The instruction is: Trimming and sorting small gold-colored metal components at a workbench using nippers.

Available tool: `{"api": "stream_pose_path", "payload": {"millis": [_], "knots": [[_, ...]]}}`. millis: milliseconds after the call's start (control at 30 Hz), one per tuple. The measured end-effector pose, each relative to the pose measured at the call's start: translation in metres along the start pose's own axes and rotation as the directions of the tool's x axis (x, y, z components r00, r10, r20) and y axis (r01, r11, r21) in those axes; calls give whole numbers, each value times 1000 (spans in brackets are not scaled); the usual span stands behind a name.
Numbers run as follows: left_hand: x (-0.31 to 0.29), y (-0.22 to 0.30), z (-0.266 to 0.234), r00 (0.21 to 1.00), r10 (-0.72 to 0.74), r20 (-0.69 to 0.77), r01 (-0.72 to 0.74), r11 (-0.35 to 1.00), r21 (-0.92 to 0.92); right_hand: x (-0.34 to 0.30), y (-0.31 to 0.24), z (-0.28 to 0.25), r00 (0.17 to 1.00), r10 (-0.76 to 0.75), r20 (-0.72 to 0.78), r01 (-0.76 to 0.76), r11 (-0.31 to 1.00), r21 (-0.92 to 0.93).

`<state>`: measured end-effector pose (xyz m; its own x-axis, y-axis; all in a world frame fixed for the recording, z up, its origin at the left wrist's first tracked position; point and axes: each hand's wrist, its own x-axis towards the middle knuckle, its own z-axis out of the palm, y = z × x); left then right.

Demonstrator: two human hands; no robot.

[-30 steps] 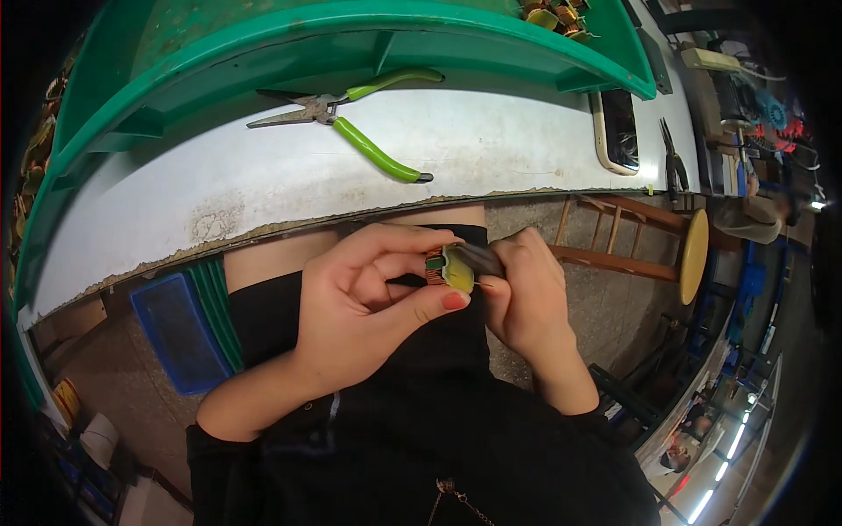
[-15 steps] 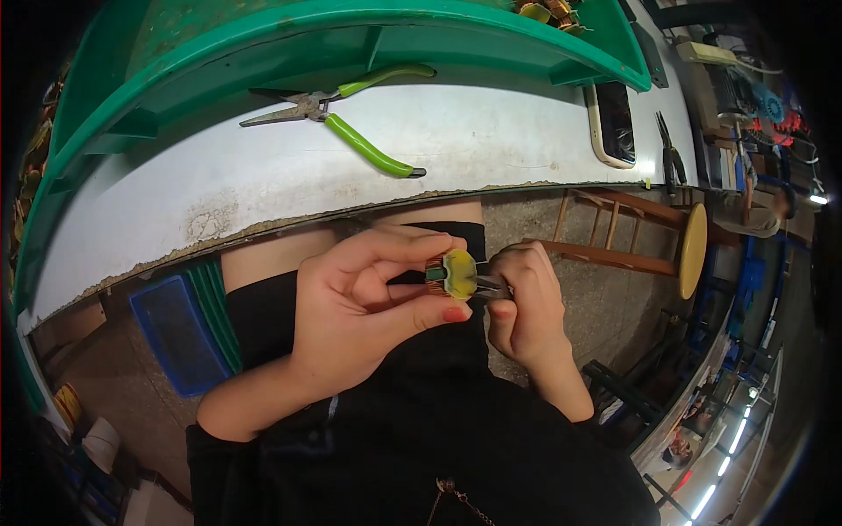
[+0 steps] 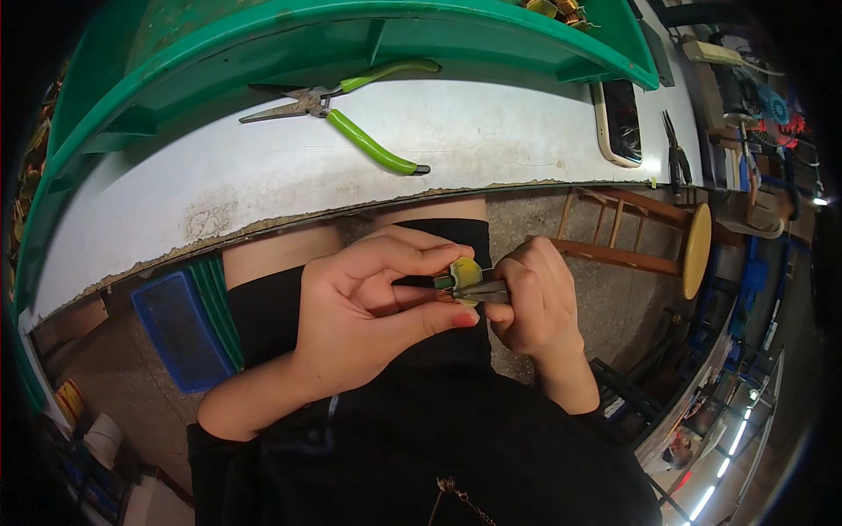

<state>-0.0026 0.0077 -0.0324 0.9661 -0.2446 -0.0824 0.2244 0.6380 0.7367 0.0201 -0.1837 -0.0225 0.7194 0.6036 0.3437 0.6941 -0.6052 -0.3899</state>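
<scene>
Between the thumb and fingers of my left hand (image 3: 364, 289) sits a small copper-wound coil (image 3: 463, 273) with a yellow end plate. The plate is turned toward my right side. My right hand (image 3: 537, 298) is closed around a pair of pliers (image 3: 484, 293), whose handles are hidden in the fist. The pliers' metal jaws lie against the coil's plate and windings; whether they grip a wire there is too small to tell. Both hands are above my lap, just in front of the table edge.
Green-handled pliers (image 3: 368, 140) lie spread on the white table (image 3: 491, 131), below a large green tray (image 3: 263, 44) holding similar coils (image 3: 561, 12). A phone (image 3: 621, 124) and dark pliers (image 3: 674, 158) lie at the right. Nearby are a wooden stool (image 3: 695, 252) and a blue crate (image 3: 180, 333).
The pliers' jaws have shifted left and now overlap the coil's plate. The coil has tilted in my left fingers, and both hands have moved slightly to the right.
</scene>
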Motion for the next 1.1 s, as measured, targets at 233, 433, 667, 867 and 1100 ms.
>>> {"api": "stream_pose_path", "payload": {"millis": [233,433,667,867,1100], "knots": [[1,-5,1,1000,21,-5,-21,1000,12,-4,-2,-1,999,40,25,-39,998,-40],[1,0,5,1000,6,-15,-6,1000,-14,-3,-2,-10,998,61,-15,-60,997,44],[1,10,-1,978,-203,55,210,939,-272,-1,-3,-32,881,407,241,-473,745,470],[1,13,-3,936,-312,162,348,890,-294,10,-4,-37,839,338,427,-497,795,347],[3,16,-3,913,-373,167,409,822,-397,16,-5,-31,859,278,429,-445,821,358]]}}
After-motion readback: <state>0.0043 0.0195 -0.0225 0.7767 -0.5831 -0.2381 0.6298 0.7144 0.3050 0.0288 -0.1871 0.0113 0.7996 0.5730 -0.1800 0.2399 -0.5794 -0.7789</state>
